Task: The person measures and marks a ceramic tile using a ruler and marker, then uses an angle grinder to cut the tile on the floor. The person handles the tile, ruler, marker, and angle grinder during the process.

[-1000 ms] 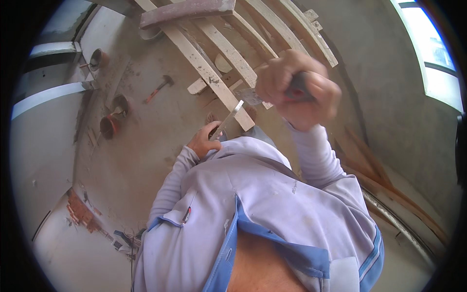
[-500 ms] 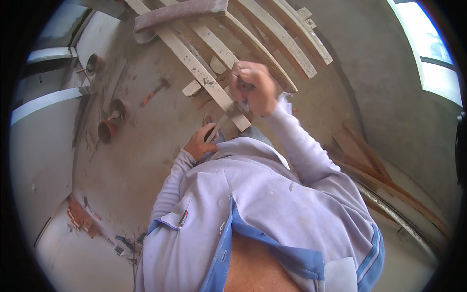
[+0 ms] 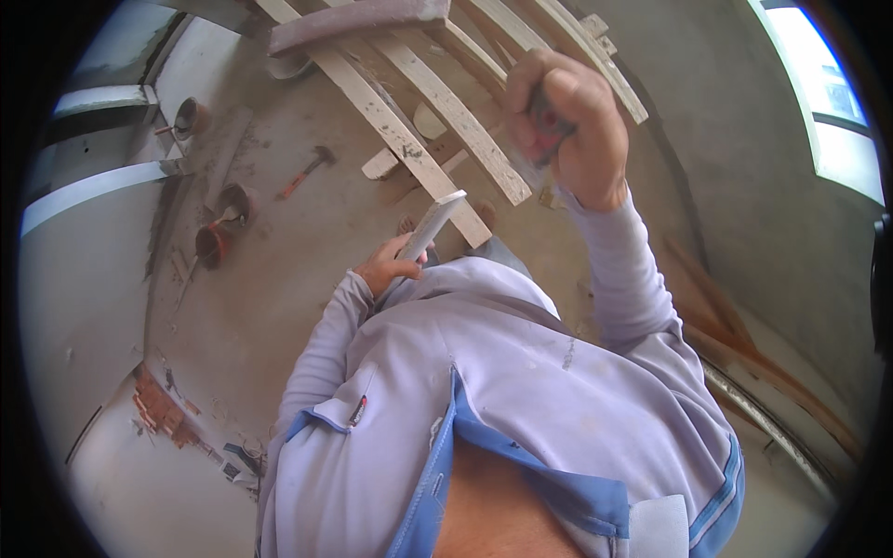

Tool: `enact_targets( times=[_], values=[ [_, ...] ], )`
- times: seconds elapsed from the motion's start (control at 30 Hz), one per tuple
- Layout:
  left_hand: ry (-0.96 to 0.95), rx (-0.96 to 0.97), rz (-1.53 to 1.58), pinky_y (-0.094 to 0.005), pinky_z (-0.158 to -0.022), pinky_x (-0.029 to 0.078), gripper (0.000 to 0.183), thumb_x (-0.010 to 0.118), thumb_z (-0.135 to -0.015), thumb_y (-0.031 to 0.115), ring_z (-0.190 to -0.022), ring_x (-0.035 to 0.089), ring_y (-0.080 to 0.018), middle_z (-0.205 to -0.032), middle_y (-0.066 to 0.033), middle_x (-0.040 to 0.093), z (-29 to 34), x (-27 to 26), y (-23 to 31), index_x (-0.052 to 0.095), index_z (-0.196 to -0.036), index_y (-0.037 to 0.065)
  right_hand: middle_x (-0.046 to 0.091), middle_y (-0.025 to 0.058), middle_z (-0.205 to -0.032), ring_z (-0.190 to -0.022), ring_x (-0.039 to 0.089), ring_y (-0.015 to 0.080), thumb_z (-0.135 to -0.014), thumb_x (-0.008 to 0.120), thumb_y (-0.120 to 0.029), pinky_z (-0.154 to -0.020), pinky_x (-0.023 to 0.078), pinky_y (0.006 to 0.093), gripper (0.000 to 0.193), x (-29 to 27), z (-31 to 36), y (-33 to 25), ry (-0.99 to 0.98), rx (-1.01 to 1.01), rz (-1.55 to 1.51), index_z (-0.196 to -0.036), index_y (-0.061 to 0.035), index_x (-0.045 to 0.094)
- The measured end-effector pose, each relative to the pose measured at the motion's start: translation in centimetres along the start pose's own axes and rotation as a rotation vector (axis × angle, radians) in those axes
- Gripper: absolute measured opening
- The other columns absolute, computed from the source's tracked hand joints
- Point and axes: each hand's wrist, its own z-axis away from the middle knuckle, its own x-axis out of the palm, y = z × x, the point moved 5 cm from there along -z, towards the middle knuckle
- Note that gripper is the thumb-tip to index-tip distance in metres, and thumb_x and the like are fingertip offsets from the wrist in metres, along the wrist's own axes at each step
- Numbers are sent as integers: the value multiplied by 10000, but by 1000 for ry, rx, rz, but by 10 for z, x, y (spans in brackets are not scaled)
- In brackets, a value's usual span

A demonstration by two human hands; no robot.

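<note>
My left hand is closed around the lower end of a flat, pale strip, which tilts up and to the right. The strip's upper end overlaps the near end of a wooden beam from this angle; whether they touch I cannot tell. Farther right and raised, my right hand grips a tool with a red and dark handle. Motion blurs the working end of that tool, so its kind does not show. Several more pale beams run away beyond my hands.
A hammer with an orange handle lies on the floor at left. Reddish buckets stand near the left wall. Broken bricks are heaped at lower left. Long planks lie along the right wall. A mauve board crosses the beams.
My right hand has swung up and to the right with its tool, away from the strip. The strip in my left hand has turned, showing more of its broad face.
</note>
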Motion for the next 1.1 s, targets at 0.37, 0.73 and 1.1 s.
enact_targets(
  times=[0.37, 0.73, 1.1],
  values=[
    [-364, -296, -97, -387, -1045, 391, 806, 589, -877, 560, -1201, 526, -225, -1312, -151, 555, 39, -13, 90, 464, -1430, -13, 665, 99, -809, -753, 604, 229, -790, 807, -201, -702, 489, 370, 273, 36, 56, 78, -232, 316, 350, -939, -4, 691],
    [-687, 88, 113, -566, -1143, 301, 1513, 128, -573, 1081, -1450, 311, -459, -1612, -274, 258, 220, -105, 186, 291, -1546, -66, 651, 34, -765, -597, 560, 81, -866, 800, -183, -529, 471, 245, 227, 0, 73, 16, 211, 52, -273, -946, -16, 670],
    [795, 829, -385, -275, -849, 485, 256, 754, -930, 197, -886, 642, -138, -979, -71, 719, 251, -108, 221, 707, -1075, -9, 616, 15, -751, -544, 533, 73, -953, 708, -258, -502, 473, 253, 270, 59, 46, 81, 424, 314, -156, -1061, -11, 682]
  ],
)
